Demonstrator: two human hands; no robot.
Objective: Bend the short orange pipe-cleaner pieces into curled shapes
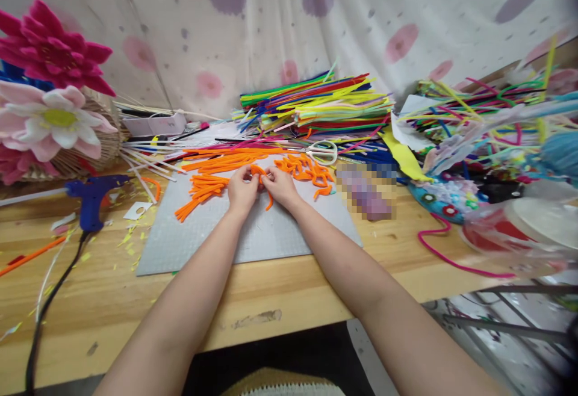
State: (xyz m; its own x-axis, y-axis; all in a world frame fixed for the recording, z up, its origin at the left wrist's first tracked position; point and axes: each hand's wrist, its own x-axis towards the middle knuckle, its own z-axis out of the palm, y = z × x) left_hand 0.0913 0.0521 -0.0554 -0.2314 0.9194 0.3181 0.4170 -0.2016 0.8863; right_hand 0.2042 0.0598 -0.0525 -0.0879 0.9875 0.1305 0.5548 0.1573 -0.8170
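My left hand [242, 189] and my right hand [280, 186] meet over a grey cutting mat [203, 236], both pinched on one short orange pipe cleaner [262, 174] that is bent between them, one end hanging down. Straight cut orange pipe cleaner pieces [201, 191] lie just left of my left hand. A pile of curled orange pieces [307, 170] lies right of my right hand. Longer orange stems [226, 158] lie behind my hands.
A blue glue gun [90, 197] with a black cord lies at the left. White-handled scissors [323, 152] sit behind the mat. A tall stack of coloured pipe cleaners [316, 104] fills the back. Fabric flowers [49, 83] stand far left. A pink stem [447, 251] trails right.
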